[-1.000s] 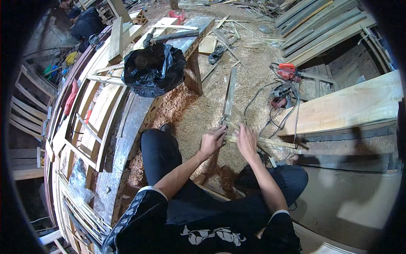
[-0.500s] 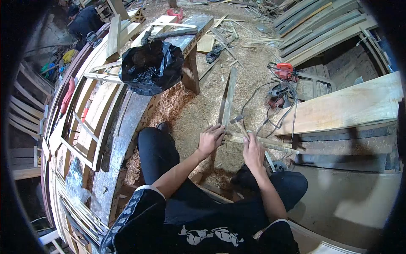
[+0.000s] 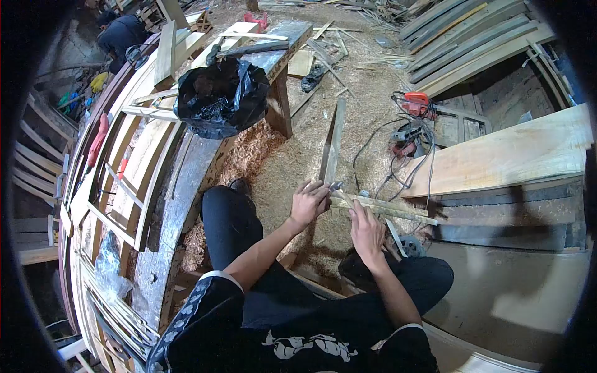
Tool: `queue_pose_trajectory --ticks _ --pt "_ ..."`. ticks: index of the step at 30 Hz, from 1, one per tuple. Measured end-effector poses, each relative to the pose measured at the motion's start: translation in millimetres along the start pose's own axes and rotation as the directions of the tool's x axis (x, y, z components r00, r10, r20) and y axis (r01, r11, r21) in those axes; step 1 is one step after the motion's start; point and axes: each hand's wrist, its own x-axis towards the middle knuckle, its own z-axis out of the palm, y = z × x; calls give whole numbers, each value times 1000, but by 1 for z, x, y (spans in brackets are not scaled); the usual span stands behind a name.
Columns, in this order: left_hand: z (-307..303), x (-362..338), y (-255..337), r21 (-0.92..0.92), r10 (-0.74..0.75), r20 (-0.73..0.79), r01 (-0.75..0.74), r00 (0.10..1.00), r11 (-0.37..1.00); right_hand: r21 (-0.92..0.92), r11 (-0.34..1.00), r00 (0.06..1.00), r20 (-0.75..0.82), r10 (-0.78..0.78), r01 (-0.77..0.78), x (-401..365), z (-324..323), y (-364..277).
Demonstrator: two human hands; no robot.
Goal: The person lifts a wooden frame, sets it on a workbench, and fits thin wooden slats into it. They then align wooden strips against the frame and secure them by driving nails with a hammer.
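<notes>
Near the middle, my left hand (image 3: 309,204) has its fingers closed at the corner where two sets of thin wooden strips meet. One pair of strips (image 3: 334,143) stretches forward from it, and the other strips (image 3: 404,211) extend to the right. My right hand (image 3: 367,230) is wrapped round the wooden handle of a small hammer, just right of my left hand. The hammer's dark head (image 3: 336,185) is at the strips' corner, beside my left fingertips. Whether a nail is between my left fingers is too small to tell.
A black plastic bag (image 3: 217,102) sits on the bench (image 3: 292,37) at the upper left. Red power tools (image 3: 418,104) with cables lie on the shavings to the right. A wide board (image 3: 516,152) and stacked planks stand at the right. A person (image 3: 121,37) is at the far upper left.
My right hand has moved slightly down and left, and the hammer head has come down and left to the strips' corner. My left hand has hardly moved.
</notes>
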Motion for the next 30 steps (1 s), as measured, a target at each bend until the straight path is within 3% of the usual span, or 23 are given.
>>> queue_pose_trajectory --ticks 2,5,7,8,10,14,17,23,28,30 --pt "0 -1 0 6 12 -4 -12 1000 1000 2 1000 1000 20 -4 4 3 4 2" --pt "0 -2 -1 21 23 17 -23 1000 1000 -14 999 995 -85 -52 51 -2 2 -1" --pt "2 -3 0 20 36 2 -36 999 999 -38 999 999 51 4 -2 -2 6 3" --pt "3 -2 -3 23 41 -15 -40 999 999 -36 999 999 45 -1 2 0 8 3" --pt "4 -3 -5 30 32 -11 -32 999 999 47 999 995 -101 -14 19 -2 8 4" --pt "3 -4 0 21 45 23 -45 999 999 -35 999 999 45 -11 12 -7 14 9" --pt "6 -3 -6 40 44 8 -45 999 998 -2 1000 996 -93 -14 14 -3 8 4" --pt "4 -3 -4 52 60 15 -60 998 997 -53 998 997 -59 -43 39 -5 13 7" --pt "1 -3 0 46 35 54 -38 998 998 6 997 983 -163 -79 81 -6 12 6" --pt "1 -2 1 17 22 10 -22 1000 1000 -65 998 1000 -1 -13 13 -5 14 7"
